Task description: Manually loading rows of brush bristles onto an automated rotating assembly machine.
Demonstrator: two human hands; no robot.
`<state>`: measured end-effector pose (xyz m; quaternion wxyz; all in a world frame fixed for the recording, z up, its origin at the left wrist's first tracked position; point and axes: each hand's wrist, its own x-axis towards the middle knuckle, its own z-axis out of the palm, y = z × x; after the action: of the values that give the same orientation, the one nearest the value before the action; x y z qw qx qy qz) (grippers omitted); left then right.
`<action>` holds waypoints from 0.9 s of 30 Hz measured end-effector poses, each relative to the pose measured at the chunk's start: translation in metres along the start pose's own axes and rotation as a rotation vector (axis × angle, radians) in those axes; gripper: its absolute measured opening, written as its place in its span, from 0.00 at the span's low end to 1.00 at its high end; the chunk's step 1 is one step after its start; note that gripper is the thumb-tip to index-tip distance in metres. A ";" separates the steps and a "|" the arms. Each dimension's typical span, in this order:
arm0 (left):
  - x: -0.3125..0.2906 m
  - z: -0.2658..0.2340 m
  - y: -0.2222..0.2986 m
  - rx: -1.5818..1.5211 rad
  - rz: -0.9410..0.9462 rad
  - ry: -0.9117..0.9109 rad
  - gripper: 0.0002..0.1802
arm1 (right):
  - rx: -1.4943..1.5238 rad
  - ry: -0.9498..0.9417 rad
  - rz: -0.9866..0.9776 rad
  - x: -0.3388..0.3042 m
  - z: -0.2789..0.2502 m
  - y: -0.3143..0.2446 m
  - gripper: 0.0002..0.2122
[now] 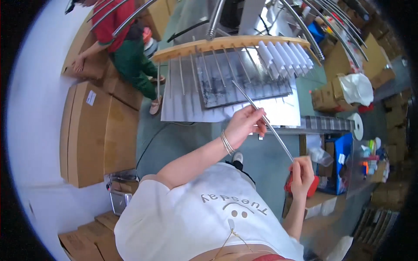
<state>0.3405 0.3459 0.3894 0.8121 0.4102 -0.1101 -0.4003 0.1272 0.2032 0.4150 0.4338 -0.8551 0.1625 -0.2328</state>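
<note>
A thin metal rod slants in front of my body, its far tip close to the dark flat panel on the table. My left hand is closed around its upper part, thumb and fingers pinching it. At the near end, my right hand grips the same rod with bent fingers. Beyond my hands a wooden bar carries a row of similar metal rods. Rolled white sleeves cover several rods at the bar's right side. The dark panel lies beneath on a white sheet.
Coiled metal springs hang overhead. Large cardboard boxes stand at left, near a person in red and green. To the right are a blue bin, a white roll and a carton with a white bag.
</note>
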 end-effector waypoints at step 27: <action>0.173 -0.049 0.033 0.046 0.641 0.107 0.08 | -0.103 0.286 -0.356 0.067 0.033 -0.077 0.10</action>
<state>0.4968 0.2570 0.3569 0.8919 0.3933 -0.2000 -0.0994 0.2068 0.2373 0.4780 0.3141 -0.8497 0.0806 -0.4157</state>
